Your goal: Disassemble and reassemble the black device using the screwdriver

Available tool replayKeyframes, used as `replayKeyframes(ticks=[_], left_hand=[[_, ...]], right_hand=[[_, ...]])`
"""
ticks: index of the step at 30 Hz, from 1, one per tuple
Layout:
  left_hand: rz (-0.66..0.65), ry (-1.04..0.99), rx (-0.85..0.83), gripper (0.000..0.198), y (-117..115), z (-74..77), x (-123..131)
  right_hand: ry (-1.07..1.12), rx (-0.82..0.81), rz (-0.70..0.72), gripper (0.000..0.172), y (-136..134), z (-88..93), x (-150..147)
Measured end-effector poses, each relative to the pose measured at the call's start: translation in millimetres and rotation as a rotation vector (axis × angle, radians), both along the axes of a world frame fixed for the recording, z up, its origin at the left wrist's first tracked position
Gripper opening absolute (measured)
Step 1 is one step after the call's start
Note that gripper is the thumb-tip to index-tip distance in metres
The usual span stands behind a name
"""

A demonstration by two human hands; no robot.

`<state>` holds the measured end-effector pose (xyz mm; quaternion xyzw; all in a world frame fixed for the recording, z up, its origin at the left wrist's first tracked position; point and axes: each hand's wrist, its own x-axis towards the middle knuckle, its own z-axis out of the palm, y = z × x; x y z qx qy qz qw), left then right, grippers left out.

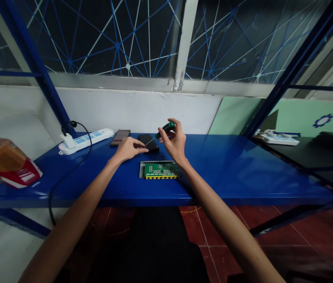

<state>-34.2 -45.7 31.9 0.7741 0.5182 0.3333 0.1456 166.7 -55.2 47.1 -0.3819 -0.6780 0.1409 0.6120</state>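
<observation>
A green-handled screwdriver (165, 129) is held by its handle in my right hand (175, 142), its thin shaft slanting down to the left. The fingers of my left hand (130, 149) are pinched at the shaft's tip; whether a small part is between them is too small to tell. Below both hands lies a green circuit board (162, 169) with a row of yellow-edged ports at its front, resting in a shallow metal case (142, 169). Behind the fingertips a black flat case or box (153, 146) lies on the blue table (213, 165).
Left of my hands are a phone (120, 137) and a white power strip (88, 140) with a black cable (88, 157) hanging over the front edge. A large bottle of amber liquid (2, 157) stands far left. Blue frame posts rise at both sides; white devices (278, 138) sit at right.
</observation>
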Motion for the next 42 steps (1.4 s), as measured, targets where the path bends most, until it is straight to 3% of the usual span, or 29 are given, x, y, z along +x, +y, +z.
replayKeyframes(ticks=[3,8,19,30,42], left_hand=[[-0.068,-0.086,-0.044,0.045,-4.6,5.0,2.8],[-0.163,-0.143,-0.122,0.036,-9.6,12.1,3.5],[-0.491,0.061,-0.161,0.038,-17.7,5.8,20.0],[-0.512,0.118,-0.18,0.04,-16.8,1.1,25.2],[-0.552,0.148,-0.166,0.044,-13.1,-0.7,23.1]], right_hand=[[0.026,0.022,-0.025,0.05,-1.1,4.3,3.8],[0.062,0.053,-0.107,0.053,1.6,11.4,18.7],[-0.011,0.214,-0.379,0.051,3.9,5.6,66.7],[-0.233,0.21,-0.351,0.046,-7.8,-2.2,53.2],[-0.291,0.369,-0.399,0.039,-1.2,-7.3,52.1]])
